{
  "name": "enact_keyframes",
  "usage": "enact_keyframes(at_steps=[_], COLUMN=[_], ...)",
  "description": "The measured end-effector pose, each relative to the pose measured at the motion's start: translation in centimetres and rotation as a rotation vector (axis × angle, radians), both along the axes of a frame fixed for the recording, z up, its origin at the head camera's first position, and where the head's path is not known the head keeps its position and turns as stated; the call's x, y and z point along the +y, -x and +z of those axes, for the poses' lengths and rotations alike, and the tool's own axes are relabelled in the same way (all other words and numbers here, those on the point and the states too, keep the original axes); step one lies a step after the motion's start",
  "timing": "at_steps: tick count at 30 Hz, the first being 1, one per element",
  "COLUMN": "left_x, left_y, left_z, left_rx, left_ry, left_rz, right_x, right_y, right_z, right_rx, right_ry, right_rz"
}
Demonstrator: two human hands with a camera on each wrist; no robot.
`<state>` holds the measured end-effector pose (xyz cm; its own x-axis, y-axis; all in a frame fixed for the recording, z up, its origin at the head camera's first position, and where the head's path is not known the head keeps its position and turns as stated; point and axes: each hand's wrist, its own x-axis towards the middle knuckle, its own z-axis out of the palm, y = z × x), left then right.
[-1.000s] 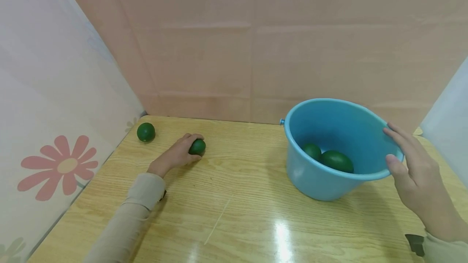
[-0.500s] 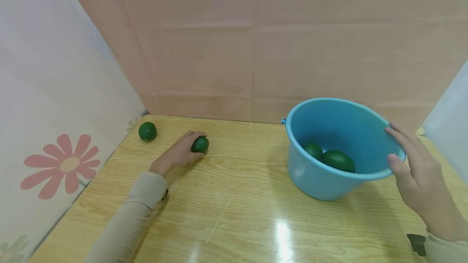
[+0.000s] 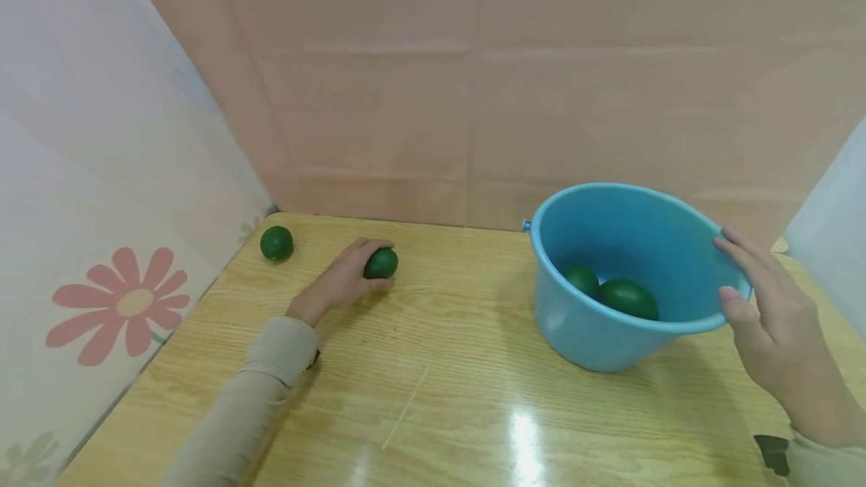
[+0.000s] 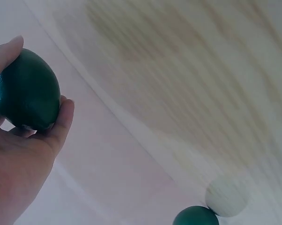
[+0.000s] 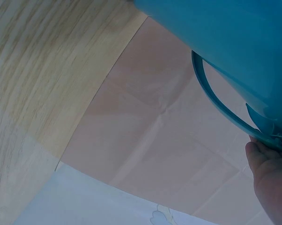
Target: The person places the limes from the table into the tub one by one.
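Note:
My left hand [image 3: 345, 276] grips a dark green, smooth avocado [image 3: 381, 263] from its left side, thumb and fingers around it. The left wrist view shows this avocado [image 4: 29, 89] as egg-shaped and glossy, apparently just off the wooden table. On the right stands a light blue bucket [image 3: 588, 344], tilted, its mouth facing toward me. Two more avocados lie inside: a smaller-looking one [image 3: 581, 279] and a larger-looking one [image 3: 628, 298]. My right hand [image 3: 778, 329] holds the bucket's right rim. In the right wrist view, its fingers are at the bucket's handle [image 5: 220, 105].
Another avocado [image 3: 277, 243] lies at the table's far left corner. The wooden table [image 3: 440, 307] meets a pinkish-brown sheet [image 3: 379, 96] at the back. A white panel with a pink flower [image 3: 134, 303] borders the left side.
My left hand has moved to the right and slightly away from me with the avocado in it. My right hand and the bucket stay nearly still.

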<state>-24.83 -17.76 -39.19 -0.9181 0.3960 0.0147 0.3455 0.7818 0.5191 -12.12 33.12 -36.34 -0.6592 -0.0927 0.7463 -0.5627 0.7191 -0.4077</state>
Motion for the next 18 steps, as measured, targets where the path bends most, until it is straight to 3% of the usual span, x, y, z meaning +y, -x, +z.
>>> enact_keyframes(at_steps=[18], left_x=[2.4], left_y=[-0.5], left_z=[1.3], left_rx=[0.047], left_ry=[-0.052], left_rz=[-0.037], right_x=[-0.1], right_y=[-0.2], right_z=[0.3], right_rx=[-0.045], right_ry=[0.0], right_rz=[0.006])
